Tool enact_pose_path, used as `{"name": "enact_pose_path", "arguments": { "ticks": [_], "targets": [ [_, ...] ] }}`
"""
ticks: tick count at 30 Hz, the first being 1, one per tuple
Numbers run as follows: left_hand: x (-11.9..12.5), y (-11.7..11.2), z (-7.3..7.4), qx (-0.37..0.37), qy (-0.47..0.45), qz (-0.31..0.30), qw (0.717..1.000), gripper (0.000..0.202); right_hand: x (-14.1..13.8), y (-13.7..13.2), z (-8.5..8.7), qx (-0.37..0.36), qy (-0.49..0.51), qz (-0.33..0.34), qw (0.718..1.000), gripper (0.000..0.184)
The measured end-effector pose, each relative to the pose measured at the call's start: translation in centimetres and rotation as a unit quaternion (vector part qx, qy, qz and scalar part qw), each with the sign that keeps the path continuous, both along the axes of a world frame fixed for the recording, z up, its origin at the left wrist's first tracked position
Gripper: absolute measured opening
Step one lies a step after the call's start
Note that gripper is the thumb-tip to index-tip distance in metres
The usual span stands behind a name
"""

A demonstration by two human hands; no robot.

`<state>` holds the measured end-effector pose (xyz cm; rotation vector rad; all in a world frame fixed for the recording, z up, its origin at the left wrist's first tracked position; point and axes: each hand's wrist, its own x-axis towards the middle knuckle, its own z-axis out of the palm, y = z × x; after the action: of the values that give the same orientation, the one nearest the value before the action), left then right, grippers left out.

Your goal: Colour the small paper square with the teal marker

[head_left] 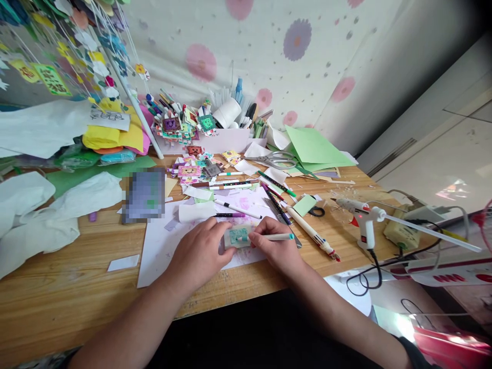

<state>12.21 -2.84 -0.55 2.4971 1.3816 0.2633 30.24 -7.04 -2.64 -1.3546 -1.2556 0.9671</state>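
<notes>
In the head view, a small white card (231, 242) with a teal drawing on it lies over a large white sheet (156, 256) stained with pink and purple. My left hand (200, 251) pins the card's left side between thumb and fingers. My right hand (277, 248) is closed round a slim white marker (279, 237) with a teal end, its tip touching the coloured patch. Just beyond the fingers are a purple-and-black marker (226, 215) and a white marker (238, 209). A blank white slip (123, 263) rests on the wood to the left.
A hot glue gun (363, 220) stands at right with its cord hanging off the table (69, 302). Metal scissors (279, 159), a thick multicolour pen (313, 233), small coloured paper cutouts (188, 171) and green sheets (313, 146) lie farther back. Crumpled white material (42, 225) covers the left.
</notes>
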Motion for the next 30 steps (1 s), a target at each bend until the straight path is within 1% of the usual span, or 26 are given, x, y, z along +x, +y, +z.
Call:
{"name": "enact_pose_path", "arguments": {
  "ticks": [8,21,23,27,30],
  "targets": [
    [-0.07,0.02,-0.14,0.007,-0.005,-0.002,1.000,0.037,-0.17,-0.09,0.13,-0.010,0.009,0.025,1.000,0.021],
    [-0.08,-0.04,-0.25,0.007,-0.006,0.000,1.000,0.037,-0.27,-0.16,0.24,-0.008,0.003,0.023,1.000,0.020],
    [-0.10,-0.03,-0.22,0.006,-0.008,-0.002,1.000,0.037,-0.14,-0.18,0.20,-0.008,-0.001,0.012,1.000,0.020],
    [-0.11,-0.03,-0.12,0.004,-0.011,-0.003,1.000,0.038,0.20,-0.11,0.07,0.006,-0.011,-0.042,0.999,0.019],
    [-0.09,-0.05,-0.11,0.005,-0.008,0.000,1.000,0.038,0.34,-0.07,-0.03,0.008,-0.009,-0.035,0.999,0.018]
  ]
}}
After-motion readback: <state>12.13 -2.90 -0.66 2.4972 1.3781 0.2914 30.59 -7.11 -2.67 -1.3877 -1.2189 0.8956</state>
